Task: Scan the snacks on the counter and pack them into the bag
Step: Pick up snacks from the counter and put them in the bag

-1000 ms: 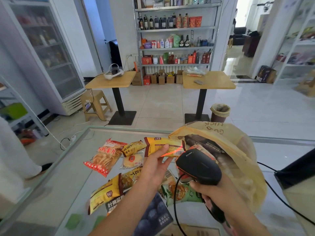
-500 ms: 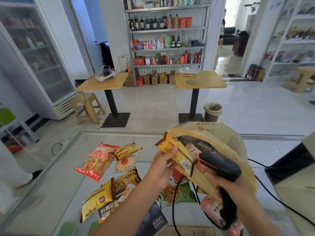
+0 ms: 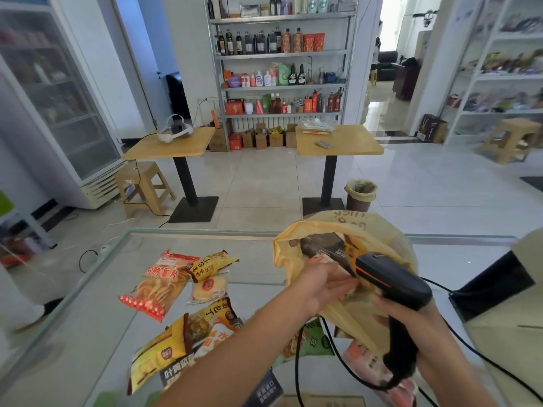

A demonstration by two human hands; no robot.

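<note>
While your right hand's (image 3: 417,324) grip curls round the scanner (image 3: 390,279), lower right, sink your left hand (image 3: 320,284), grip unreadable, deep into the bag (image 3: 367,227) before releasing.

**Premises: small retail shop**

Evidence: metal shelving (image 3: 280,52) stocked with bottles (image 3: 249,42) on the back wall; glass-door fridge (image 3: 58,113) left; goods shelves (image 3: 505,77) right; wired barcode scanner (image 3: 390,280) over a glass bench (image 3: 73,333) bearing packaged snacks (image 3: 158,286).

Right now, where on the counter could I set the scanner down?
Bare counter lies left of the red chip pack, and along the far edge between the snacks and the bag. The near middle is crowded with overlapping snacks.
</note>
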